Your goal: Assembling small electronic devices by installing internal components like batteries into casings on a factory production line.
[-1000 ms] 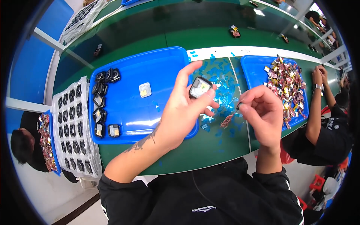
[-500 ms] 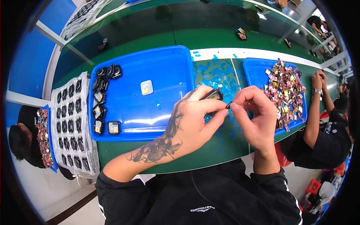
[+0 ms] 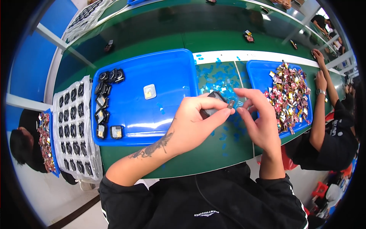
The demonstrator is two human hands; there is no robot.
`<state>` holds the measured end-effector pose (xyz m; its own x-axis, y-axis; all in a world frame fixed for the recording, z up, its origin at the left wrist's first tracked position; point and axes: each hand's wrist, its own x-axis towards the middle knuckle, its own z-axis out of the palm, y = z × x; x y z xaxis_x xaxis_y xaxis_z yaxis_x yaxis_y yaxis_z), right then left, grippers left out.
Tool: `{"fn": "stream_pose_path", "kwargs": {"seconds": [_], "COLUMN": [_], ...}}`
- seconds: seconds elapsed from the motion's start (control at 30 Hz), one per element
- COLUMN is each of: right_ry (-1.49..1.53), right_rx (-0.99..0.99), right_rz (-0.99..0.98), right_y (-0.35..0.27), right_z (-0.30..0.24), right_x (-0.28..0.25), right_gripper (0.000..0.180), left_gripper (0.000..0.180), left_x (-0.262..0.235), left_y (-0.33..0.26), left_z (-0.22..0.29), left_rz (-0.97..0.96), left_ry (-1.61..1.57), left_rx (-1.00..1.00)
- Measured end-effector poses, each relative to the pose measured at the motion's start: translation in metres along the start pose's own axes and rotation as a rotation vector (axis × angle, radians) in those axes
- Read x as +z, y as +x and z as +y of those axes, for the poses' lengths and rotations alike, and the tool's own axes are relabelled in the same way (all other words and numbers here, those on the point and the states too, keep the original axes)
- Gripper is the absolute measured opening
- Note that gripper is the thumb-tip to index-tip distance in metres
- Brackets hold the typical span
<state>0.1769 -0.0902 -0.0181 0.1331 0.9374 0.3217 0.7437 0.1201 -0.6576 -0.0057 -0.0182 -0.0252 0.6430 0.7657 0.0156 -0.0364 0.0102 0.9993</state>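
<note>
A black watch-like case (image 3: pixel 217 95) is pinched in my left hand (image 3: pixel 192 119), over the scattered blue film pieces (image 3: pixel 217 76). My fingers cover much of it, and a small greyish part (image 3: pixel 230 104) sticks out by the fingertips. Just right of that part, my right hand (image 3: pixel 261 120) has its thumb and forefinger apart, with nothing visible between them. To the left, a large blue tray (image 3: pixel 152 118) holds several black watch-like cases (image 3: pixel 101 101) along its left side. A pale square piece (image 3: pixel 150 91) lies near its middle.
At right stands a blue tray (image 3: pixel 256 68) heaped with small red-and-yellow parts (image 3: pixel 288 95). A white moulded tray (image 3: pixel 57 131) of round black cases is at far left. Beyond runs a green conveyor belt (image 3: pixel 152 36) carrying a few parts. A co-worker's arm (image 3: pixel 318 110) reaches in at right.
My right thumb and forefinger have parted and drawn back from the small part. My left hand has turned with the case. The co-worker's hands have moved apart, one reaching farther away.
</note>
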Motion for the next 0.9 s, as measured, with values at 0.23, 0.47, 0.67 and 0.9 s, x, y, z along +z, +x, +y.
{"fn": "stream_pose_path", "kwargs": {"seconds": [0.23,0.47,0.67,0.9], "right_ry": [0.969,0.780,0.510,0.193], "right_rx": [0.031,0.217,0.139,-0.093], "right_rz": [-0.110,0.090,0.061,0.247], "right_y": [-0.007,-0.017,0.000,0.013], "right_z": [0.009,-0.010,-0.033,-0.033], "right_x": [0.005,-0.005,0.023,0.029], "right_gripper": [0.015,0.016,0.014,0.014], "left_gripper": [0.022,0.046,0.021,0.035], "left_x": [0.000,-0.005,-0.002,0.001], "left_y": [0.000,0.007,0.010,0.002], "left_z": [0.008,-0.005,-0.007,0.001], "left_rz": [-0.228,0.173,0.272,0.169], "left_ry": [-0.233,-0.253,-0.442,-0.361], "left_rx": [-0.232,-0.054,0.001,0.050]}}
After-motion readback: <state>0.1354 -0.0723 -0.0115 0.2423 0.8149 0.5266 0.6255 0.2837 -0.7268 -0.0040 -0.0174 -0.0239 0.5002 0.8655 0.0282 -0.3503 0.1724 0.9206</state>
